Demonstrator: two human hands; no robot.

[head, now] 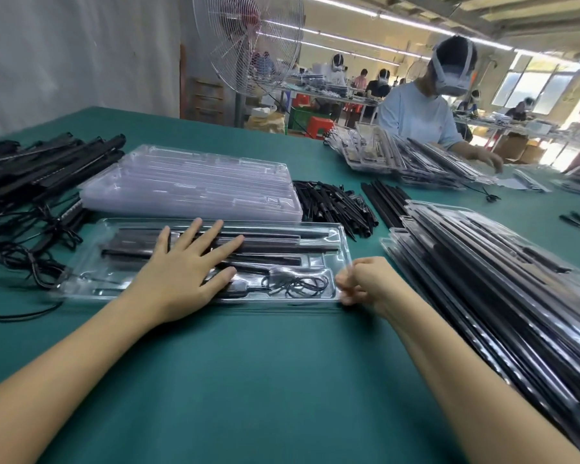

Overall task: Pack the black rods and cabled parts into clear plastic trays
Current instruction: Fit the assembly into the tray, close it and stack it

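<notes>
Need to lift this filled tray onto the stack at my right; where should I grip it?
Probably by the flat rim at its two short ends, a hand from each side: the tray is long, shallow and thin, so lifting one end may bend it. The right hand pinches the right-end rim; the left hand rests on the rods.

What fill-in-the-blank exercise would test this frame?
The left hand lies flat on ___ of the front tray.
The right hand pinches that tray's ___ end.
The empty trays are stacked ___ it.
Missing: top, right, behind.
</notes>
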